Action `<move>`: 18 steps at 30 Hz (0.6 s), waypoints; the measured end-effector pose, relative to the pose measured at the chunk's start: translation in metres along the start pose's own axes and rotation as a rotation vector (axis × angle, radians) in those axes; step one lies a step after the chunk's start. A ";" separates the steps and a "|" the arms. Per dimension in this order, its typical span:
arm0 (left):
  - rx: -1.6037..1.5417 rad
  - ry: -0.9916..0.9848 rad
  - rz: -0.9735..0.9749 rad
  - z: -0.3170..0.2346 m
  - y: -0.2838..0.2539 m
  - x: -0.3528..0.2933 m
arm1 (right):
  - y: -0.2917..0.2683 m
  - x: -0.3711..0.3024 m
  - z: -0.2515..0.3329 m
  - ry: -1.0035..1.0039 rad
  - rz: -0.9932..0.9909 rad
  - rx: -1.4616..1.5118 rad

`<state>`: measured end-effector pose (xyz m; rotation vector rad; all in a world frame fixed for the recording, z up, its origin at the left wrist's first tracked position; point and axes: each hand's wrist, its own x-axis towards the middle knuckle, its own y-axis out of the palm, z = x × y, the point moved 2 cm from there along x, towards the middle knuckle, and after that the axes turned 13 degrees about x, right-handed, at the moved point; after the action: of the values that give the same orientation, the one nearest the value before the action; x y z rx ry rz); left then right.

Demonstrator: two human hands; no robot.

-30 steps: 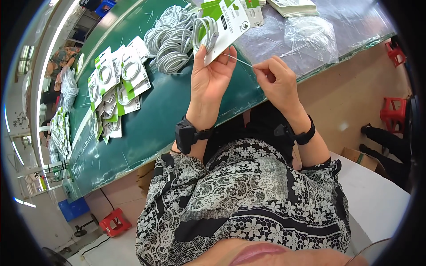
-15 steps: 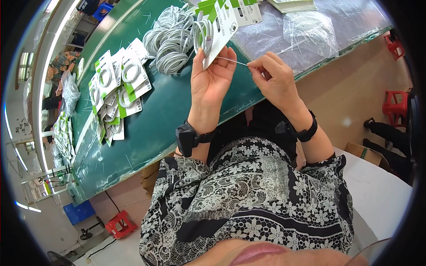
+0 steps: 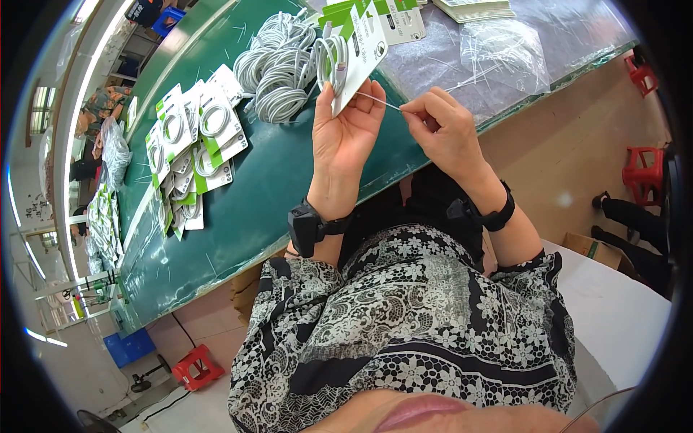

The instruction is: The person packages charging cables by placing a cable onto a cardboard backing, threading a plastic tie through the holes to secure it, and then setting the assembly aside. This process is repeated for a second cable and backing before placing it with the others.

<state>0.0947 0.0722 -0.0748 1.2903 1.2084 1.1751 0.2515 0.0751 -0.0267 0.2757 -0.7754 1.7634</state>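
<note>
My left hand (image 3: 345, 130) holds a white and green packaging card (image 3: 366, 52) upright, thumb on one side and fingers behind it. A coiled white cable (image 3: 330, 63) lies against the card's left face, its metal plug showing. From behind the card a thin white tie (image 3: 381, 102) runs to my right hand (image 3: 446, 130), which pinches its end between thumb and forefinger. The tie looks straight and taut between the two hands. How it passes through the card is hidden.
Loose coiled cables (image 3: 276, 68) are heaped beyond my left hand. Carded cables (image 3: 195, 148) lie piled on the green table (image 3: 253, 184) at left. At right are a clear bag with thin ties (image 3: 503, 56) and a stack of cards (image 3: 473, 7). Red stools (image 3: 642, 173) stand on the floor.
My right hand has shifted very slightly left with the tie end. The left hand and card stay nearly in place.
</note>
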 end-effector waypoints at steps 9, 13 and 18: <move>-0.006 -0.016 -0.026 0.003 0.001 0.001 | -0.002 0.000 -0.001 -0.003 0.004 -0.004; -0.103 -0.036 -0.013 0.009 0.001 0.004 | -0.006 -0.001 0.001 -0.041 0.006 -0.005; -0.223 -0.057 0.081 0.022 0.012 0.005 | -0.013 0.007 0.014 -0.194 0.028 -0.099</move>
<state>0.1176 0.0761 -0.0640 1.2048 0.9618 1.2846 0.2585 0.0736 -0.0082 0.3746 -1.0073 1.7352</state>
